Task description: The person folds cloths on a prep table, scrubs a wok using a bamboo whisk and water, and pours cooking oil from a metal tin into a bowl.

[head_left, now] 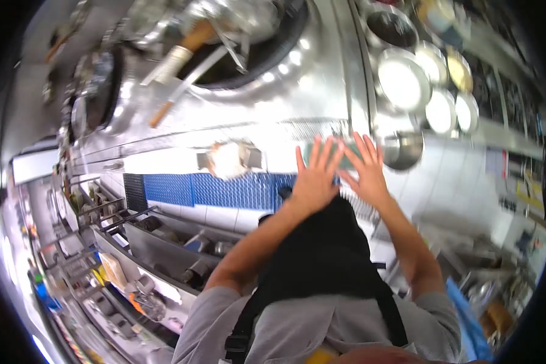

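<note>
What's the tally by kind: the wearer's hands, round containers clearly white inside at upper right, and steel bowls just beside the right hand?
Left hand and right hand: 2
White round containers: 4
Steel bowl: 1
Total: 7

No text, label, brand, number or sign readable (small details too blurred to tell).

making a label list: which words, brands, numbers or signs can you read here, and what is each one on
None can be read.
Apron: no lettering shows.
Buckle: too small to tell if it is marked.
Anything printed farther off, left or right: too small and blurred to read.
</note>
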### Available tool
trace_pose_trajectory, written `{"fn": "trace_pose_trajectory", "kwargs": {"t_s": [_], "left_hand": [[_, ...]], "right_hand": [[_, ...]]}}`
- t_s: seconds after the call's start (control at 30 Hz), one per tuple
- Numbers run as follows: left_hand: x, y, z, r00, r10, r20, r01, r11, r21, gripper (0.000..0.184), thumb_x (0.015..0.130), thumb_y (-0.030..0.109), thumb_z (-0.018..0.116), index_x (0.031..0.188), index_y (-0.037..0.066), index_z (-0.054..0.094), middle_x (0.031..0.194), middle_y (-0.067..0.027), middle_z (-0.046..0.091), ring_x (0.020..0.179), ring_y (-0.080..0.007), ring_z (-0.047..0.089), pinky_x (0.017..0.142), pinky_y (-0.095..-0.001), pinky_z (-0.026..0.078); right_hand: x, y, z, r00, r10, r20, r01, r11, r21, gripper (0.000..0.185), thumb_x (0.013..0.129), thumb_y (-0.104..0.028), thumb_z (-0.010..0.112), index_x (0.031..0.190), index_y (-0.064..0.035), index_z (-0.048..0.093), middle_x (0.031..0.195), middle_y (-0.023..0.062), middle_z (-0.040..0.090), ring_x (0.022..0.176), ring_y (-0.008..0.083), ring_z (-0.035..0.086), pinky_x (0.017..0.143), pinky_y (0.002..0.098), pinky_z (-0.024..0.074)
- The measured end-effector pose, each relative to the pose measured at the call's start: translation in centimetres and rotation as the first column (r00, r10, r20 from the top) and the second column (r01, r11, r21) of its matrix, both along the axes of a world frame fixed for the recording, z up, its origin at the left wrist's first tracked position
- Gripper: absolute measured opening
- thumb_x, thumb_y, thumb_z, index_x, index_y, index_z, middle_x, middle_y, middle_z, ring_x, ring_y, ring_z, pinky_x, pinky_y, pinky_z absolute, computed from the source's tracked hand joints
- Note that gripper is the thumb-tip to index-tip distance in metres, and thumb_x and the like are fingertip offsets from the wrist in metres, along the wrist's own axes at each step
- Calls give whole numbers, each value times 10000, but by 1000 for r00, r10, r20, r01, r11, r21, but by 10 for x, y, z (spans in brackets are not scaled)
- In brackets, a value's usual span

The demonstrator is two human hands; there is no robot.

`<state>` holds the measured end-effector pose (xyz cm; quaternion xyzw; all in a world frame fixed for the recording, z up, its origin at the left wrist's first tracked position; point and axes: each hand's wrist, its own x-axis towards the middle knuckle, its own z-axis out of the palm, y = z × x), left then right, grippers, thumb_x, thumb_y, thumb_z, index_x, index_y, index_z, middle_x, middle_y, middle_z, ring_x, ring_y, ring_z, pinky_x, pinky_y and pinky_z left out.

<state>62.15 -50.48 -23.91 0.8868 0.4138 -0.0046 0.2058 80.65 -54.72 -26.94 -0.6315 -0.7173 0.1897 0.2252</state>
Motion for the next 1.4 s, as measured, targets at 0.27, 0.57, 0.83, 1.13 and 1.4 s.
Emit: {"fn": "trace_pose_trajectory", "kwargs": {"t_s": [0.27, 0.57, 0.83, 1.13, 1.4], "left_hand": [[-112, -46, 62, 824, 529, 202, -560, 815, 148, 957, 804, 355, 782, 1549, 59, 260, 1602, -250, 188, 1488, -445, 156, 1125, -682, 152], [-227, -82, 42, 470, 777, 417, -882, 426, 200, 839, 812, 133, 779, 1506, 8, 323, 1505, -313, 313, 1376, -470, 339, 1139, -515, 284], [-338, 71, 109, 570, 532, 627, -814, 470, 341, 614, 907, 139, 689, 1439, -24, 429, 1435, -281, 443, 1335, -431, 424, 1106, -483, 344], [-432, 397, 76, 356, 896, 265, -197, 349, -916, 530, 955, 460, 629, 1185, -18, 635, 1031, -151, 691, 926, -254, 687, 845, -350, 552], [-392, 474, 102, 819, 574, -14, -395, 545, -740, 203, 869, 267, 746, 859, 72, 691, 646, 15, 574, 487, -55, 441, 420, -219, 334]], "right_hand": [[-70, -9, 84, 774, 195, -602, -330, 936, -121, 305, 883, -147, 704, 1170, -47, 673, 1157, 141, 665, 1020, 285, 645, 905, 362, 500], [-130, 118, 89, 792, 423, -440, -490, 870, -45, 241, 908, -155, 648, 1117, -44, 697, 1041, 155, 693, 858, 303, 667, 789, 384, 531], [-174, 320, 82, 997, 22, -75, 17, 872, 489, 286, 856, -73, 661, 1140, -47, 676, 1199, 179, 653, 1074, 376, 633, 902, 450, 515], [-162, 376, 81, 947, -170, 272, 128, 978, 164, 171, 899, -194, 662, 990, -55, 702, 954, 191, 704, 942, 405, 654, 826, 484, 516], [-176, 361, 148, 854, -353, -382, 471, 836, 282, 229, 882, -189, 728, 998, 0, 672, 829, 150, 712, 737, 287, 689, 717, 381, 530]]}}
